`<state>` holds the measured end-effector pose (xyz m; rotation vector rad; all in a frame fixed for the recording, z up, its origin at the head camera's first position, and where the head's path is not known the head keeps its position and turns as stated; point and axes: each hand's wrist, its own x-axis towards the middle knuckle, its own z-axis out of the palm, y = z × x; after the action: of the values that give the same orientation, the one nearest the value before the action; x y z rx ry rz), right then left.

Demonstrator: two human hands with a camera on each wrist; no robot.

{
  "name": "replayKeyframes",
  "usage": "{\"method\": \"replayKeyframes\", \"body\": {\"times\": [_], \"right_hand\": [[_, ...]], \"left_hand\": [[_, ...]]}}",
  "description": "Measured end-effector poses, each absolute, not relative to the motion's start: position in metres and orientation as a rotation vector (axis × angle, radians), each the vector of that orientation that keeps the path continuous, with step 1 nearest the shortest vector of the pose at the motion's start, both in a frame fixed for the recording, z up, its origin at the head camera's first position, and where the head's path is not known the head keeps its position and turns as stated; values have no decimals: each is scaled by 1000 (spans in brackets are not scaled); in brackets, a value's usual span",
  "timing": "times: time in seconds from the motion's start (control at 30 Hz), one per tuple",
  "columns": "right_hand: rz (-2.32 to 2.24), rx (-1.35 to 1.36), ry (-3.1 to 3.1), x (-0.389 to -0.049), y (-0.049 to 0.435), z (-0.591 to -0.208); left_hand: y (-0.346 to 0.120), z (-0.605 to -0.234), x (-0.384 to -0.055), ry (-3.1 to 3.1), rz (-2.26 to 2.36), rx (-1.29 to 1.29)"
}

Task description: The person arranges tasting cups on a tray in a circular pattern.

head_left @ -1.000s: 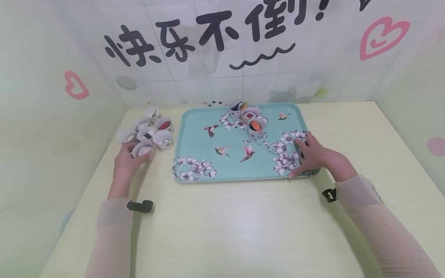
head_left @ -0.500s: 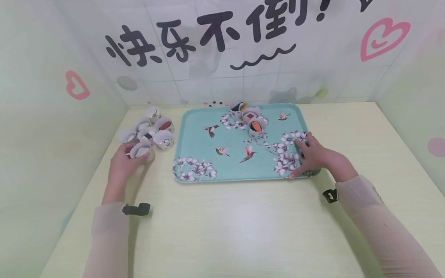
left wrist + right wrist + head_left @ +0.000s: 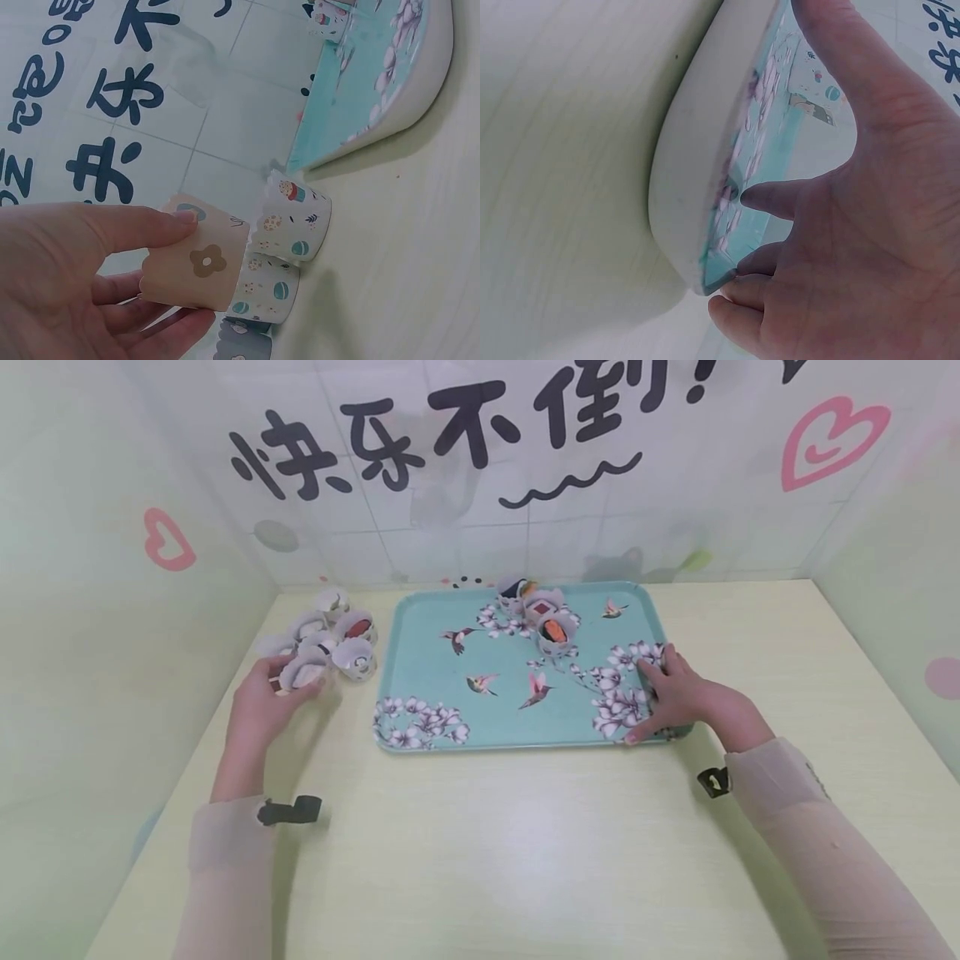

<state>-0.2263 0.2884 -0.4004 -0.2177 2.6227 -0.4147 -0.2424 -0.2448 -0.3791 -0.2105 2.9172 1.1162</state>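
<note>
My left hand [image 3: 258, 714] holds a paper baking cup [image 3: 306, 677] between thumb and fingers, at the near edge of a cluster of similar cups. In the left wrist view this cup [image 3: 191, 274] is peach with a brown flower. It overlaps a white patterned cup [image 3: 264, 289] behind it. My right hand [image 3: 682, 702] rests with spread fingers on the right near corner of a turquoise tray [image 3: 420, 664] printed with birds and blossoms. In the right wrist view its fingertips touch the tray's rim [image 3: 712, 283].
On the tray's back part stand several cups with sushi-like pieces, among them a cup with an orange piece [image 3: 555, 637] and a cup with a red square [image 3: 542, 607]. A cup with a red piece [image 3: 356, 627] stands left of the tray. Walls [image 3: 450, 543] close the table's back and sides.
My left hand has shifted slightly left, and the cup it holds has moved a little up in the head view, covering more of the cup behind. My right hand has stayed on the tray.
</note>
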Motion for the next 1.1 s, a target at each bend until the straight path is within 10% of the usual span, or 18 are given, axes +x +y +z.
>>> {"method": "replayKeyframes", "body": {"times": [1.1], "right_hand": [[-382,-253,2626,-228,290,-400]], "left_hand": [[-158,-395,-266,2785,1138,202]]}}
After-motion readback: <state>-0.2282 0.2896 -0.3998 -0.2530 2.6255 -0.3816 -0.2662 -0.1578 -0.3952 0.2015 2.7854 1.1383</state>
